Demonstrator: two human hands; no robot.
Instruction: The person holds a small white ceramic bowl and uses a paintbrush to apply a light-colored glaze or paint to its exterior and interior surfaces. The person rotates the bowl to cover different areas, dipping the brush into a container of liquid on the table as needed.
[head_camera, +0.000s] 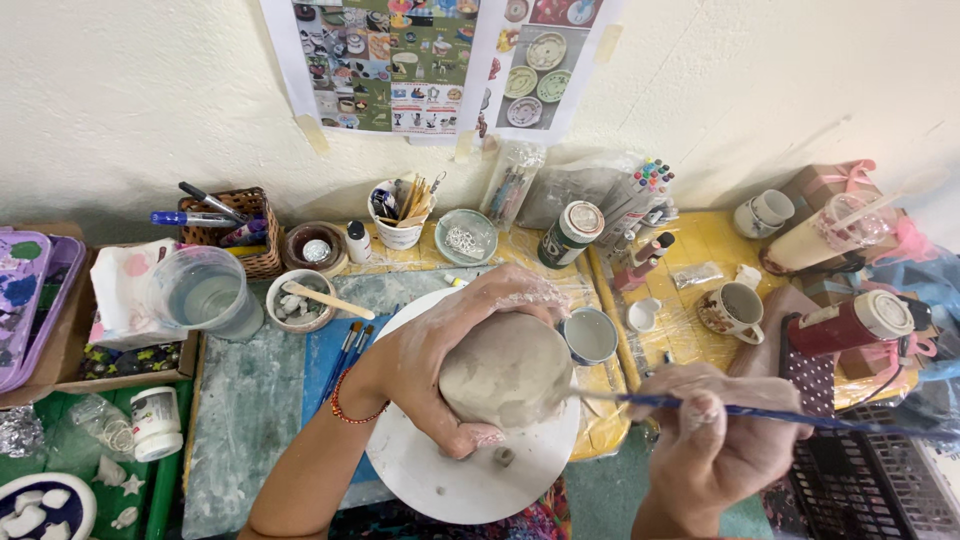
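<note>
Left hand (440, 350) cups the wet clay lump (505, 370), right hand (715, 440) pinches a blue-handled brush (800, 418); squeezing harder probably dents it.

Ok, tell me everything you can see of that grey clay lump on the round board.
The clay lump is a rounded, grey, damp-looking mass with a smooth, faintly smeared skin. It sits on the white round board. The left hand wraps over it, clay-coated. The right hand holds a blue-handled brush whose tip meets its right side.

One lump of grey clay (505, 372), one white turntable (470, 470), two mugs (735, 308), two posters (385, 62), one wicker basket (255, 235), one water jug (205, 293).
</note>
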